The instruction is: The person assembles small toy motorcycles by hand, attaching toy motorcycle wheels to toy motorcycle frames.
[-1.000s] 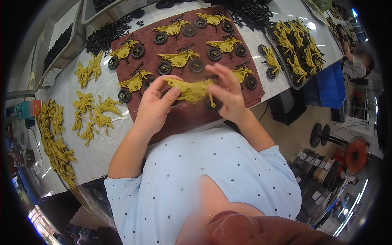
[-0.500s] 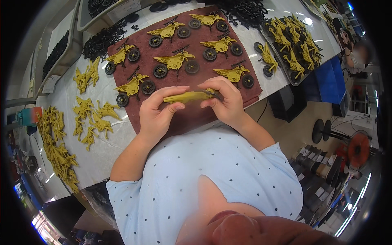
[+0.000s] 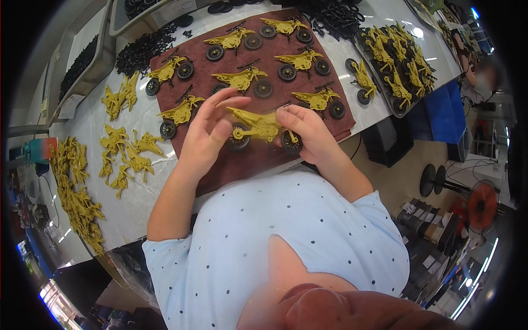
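Over the near part of a dark red cloth, my right hand pinches a yellow toy motorcycle by its front end, thumb on top. The toy has black wheels at both ends, and its side faces up. My left hand is beside the toy's rear wheel with fingers spread and raised; it does not grip the toy. Beyond my hands, several similar yellow motorcycles lie in rows on the cloth, one of them a toy motorcycle with black wheels and handlebar.
Yellow body parts lie in groups on the table's left, beside a long heap. Small black parts and grey bins stand at the back. A tray of toy motorcycles is at right, near a blue bin.
The toy motorcycle has turned from edge-on to show its side and wheels. My left hand has let go and spread its fingers; my right hand keeps hold.
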Demonstrator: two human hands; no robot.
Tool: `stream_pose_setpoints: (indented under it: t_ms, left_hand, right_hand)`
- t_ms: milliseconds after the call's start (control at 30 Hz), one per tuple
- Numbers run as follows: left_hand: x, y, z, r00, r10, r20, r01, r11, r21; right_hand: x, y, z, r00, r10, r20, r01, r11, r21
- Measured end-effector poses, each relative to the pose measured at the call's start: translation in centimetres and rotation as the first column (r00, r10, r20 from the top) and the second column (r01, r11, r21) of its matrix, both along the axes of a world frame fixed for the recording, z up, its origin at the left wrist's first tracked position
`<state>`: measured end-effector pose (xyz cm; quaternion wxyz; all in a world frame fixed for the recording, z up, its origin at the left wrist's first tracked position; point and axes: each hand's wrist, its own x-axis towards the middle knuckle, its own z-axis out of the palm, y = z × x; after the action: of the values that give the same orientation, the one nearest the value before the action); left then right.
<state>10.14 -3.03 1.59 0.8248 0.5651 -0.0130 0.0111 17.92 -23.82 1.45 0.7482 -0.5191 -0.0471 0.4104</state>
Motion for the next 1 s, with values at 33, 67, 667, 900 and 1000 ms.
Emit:
stream_pose_setpoints:
  t_ms: [33,67,667,900,1000]
  left_hand:
    - [-0.1,0.0,0.2,0.992,0.01,0.124,-0.011,1.0,0.008]
    - [-0.1,-0.1,0.5,0.992,0.011,0.124,-0.012,1.0,0.008]
    - [-0.2,-0.1,0.7,0.849,-0.129,0.512,-0.174,0.847,0.502]
    - [-0.3,-0.2,0.6,0.866,-0.092,0.492,-0.193,0.845,0.499]
    - [-0.2,-0.2,0.5,0.874,-0.069,0.481,-0.189,0.864,0.467]
  right_hand:
    - [0.1,0.0,0.1,0.998,0.023,-0.065,-0.021,0.999,0.028]
    - [0.2,-0.1,0.1,0.99,0.048,-0.13,-0.041,0.998,0.058]
    - [-0.7,0.3,0.0,0.812,0.3,-0.5,-0.237,0.953,0.188]
    - [-1.0,0.8,0.2,0.743,0.26,-0.616,-0.177,0.965,0.194]
    - [-1.1,0.7,-0.1,0.734,0.241,-0.635,-0.129,0.967,0.218]
